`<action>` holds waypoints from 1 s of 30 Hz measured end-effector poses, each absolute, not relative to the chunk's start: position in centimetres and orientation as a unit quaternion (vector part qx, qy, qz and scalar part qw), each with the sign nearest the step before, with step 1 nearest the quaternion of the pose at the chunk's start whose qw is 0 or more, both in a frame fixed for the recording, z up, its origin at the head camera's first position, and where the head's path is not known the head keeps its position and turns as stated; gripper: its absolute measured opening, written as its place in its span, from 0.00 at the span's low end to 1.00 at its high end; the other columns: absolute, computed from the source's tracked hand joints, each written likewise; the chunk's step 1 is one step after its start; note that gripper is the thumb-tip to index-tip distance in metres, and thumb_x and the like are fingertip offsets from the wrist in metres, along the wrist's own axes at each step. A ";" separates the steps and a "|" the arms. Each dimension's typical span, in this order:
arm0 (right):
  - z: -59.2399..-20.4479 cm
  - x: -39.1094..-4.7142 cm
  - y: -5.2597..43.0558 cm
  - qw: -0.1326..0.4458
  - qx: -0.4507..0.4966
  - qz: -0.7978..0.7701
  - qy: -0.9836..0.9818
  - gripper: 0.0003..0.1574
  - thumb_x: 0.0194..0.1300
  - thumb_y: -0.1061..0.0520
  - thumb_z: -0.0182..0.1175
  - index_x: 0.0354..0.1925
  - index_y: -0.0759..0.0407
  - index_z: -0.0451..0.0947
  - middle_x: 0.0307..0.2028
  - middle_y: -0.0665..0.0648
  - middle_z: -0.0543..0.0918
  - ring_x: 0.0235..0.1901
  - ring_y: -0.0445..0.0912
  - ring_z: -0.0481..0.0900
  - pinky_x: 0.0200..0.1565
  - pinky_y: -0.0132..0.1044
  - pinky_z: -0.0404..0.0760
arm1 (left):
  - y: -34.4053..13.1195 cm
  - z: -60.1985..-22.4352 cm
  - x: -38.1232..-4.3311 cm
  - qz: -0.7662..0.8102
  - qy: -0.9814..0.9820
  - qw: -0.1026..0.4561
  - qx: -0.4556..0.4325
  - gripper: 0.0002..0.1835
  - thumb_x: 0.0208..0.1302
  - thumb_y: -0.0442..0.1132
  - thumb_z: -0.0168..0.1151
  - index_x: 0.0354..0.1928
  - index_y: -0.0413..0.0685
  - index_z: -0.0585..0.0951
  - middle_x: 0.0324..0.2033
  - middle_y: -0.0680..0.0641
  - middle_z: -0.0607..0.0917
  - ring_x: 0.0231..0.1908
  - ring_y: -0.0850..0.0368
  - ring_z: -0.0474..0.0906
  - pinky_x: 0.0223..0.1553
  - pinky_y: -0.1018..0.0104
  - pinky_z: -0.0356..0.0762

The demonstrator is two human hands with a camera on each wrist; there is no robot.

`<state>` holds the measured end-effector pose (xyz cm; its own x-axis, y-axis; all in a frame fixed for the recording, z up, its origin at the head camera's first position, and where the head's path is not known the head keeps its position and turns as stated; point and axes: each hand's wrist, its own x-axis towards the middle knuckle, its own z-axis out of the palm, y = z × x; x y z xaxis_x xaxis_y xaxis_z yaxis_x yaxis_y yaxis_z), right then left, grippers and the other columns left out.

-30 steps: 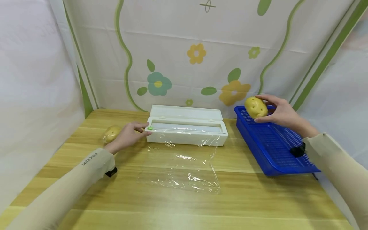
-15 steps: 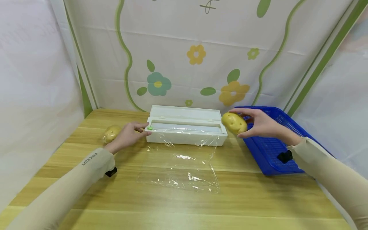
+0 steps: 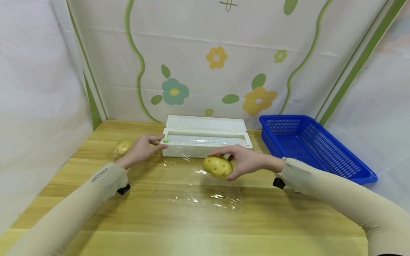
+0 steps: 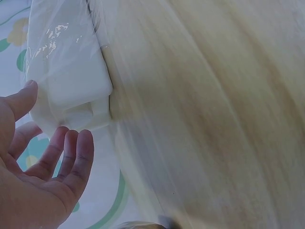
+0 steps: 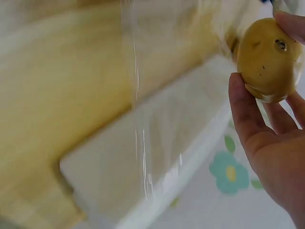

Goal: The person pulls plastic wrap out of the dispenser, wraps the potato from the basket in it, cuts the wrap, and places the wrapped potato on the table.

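My right hand (image 3: 248, 161) holds a yellow potato (image 3: 217, 166) between thumb and fingertips. The potato hangs over a sheet of clear cling film (image 3: 198, 195) drawn out across the tabletop. In the right wrist view the same potato (image 5: 267, 59) shows dark eyes on its skin. My left hand (image 3: 142, 149) grips the left end of a white cling film dispenser box (image 3: 182, 149), thumb at the front corner. Its lid (image 3: 205, 122) stands raised, and a green slider (image 3: 166, 140) sits at the left end. Beside my left wrist lies a second potato (image 3: 123, 146) with shiny film around it.
A blue perforated plastic basket (image 3: 288, 139) stands at the right rear of the wooden table (image 3: 160, 234). Behind the table hangs a white cloth (image 3: 189, 32) printed with flowers and leaves, close to the raised lid.
My right hand has carried the potato from above the blue basket leftward and toward me, over the film. The left hand has stayed at the box end.
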<state>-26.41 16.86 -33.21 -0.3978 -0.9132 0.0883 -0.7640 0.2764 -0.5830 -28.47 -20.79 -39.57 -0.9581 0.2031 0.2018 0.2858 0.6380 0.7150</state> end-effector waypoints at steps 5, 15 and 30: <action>-35.3 -25.3 14.7 0.167 -0.566 -0.278 0.758 0.53 0.32 0.61 0.75 0.60 0.53 0.66 0.56 0.50 0.69 0.47 0.44 0.70 0.37 0.40 0.76 | -20.5 -39.6 -28.5 -0.408 -0.902 0.047 -0.136 0.29 0.52 0.56 0.62 0.57 0.57 0.73 0.53 0.49 0.74 0.42 0.55 0.73 0.24 0.62 0.74; -37.1 -25.2 12.7 0.204 -0.580 -0.255 0.747 0.52 0.36 0.55 0.74 0.61 0.47 0.64 0.59 0.44 0.65 0.55 0.38 0.64 0.41 0.37 0.74 | -20.7 -39.3 -28.4 -0.408 -0.903 0.052 -0.125 0.28 0.52 0.55 0.63 0.56 0.59 0.74 0.51 0.51 0.76 0.40 0.57 0.73 0.24 0.61 0.74; -38.7 -25.8 12.6 0.268 -0.574 -0.267 0.726 0.56 0.35 0.60 0.73 0.64 0.51 0.59 0.59 0.47 0.65 0.52 0.42 0.67 0.43 0.35 0.74 | -20.7 -39.5 -28.6 -0.414 -0.900 0.055 -0.127 0.28 0.52 0.55 0.62 0.56 0.58 0.74 0.52 0.52 0.75 0.41 0.57 0.73 0.27 0.61 0.74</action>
